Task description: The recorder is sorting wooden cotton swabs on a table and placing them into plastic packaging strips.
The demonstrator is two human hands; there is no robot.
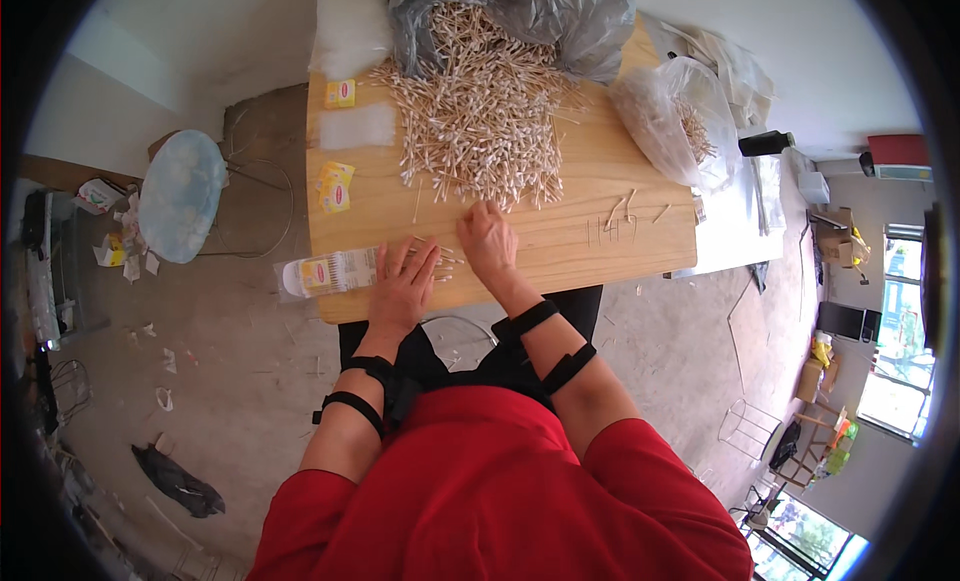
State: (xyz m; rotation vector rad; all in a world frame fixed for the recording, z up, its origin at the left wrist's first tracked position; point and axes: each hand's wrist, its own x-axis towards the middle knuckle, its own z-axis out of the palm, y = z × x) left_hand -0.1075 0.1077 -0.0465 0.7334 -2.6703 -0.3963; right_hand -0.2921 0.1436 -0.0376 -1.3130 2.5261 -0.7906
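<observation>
A large heap of cotton swabs (490,131) covers the far middle of the wooden table. My right hand (488,243) is at its near edge, fingers curled and closed; whatever is between the fingertips is hidden. Flat on the table to the left, my left hand (404,281) has its fingers spread over the end of a clear plastic bag (352,271). Swabs lie in a row inside that bag, with a yellow and white label card (314,274) at its far left end. Several swab tips (447,259) stick out beside the left fingers.
A grey plastic bag (590,26) lies behind the heap. Yellow cards (335,186), a yellow packet (340,94) and clear sleeves (357,127) line the table's left side. Loose swabs (625,211) and a clear bag of swabs (665,121) are at the right. A blue-topped stool (180,196) stands left.
</observation>
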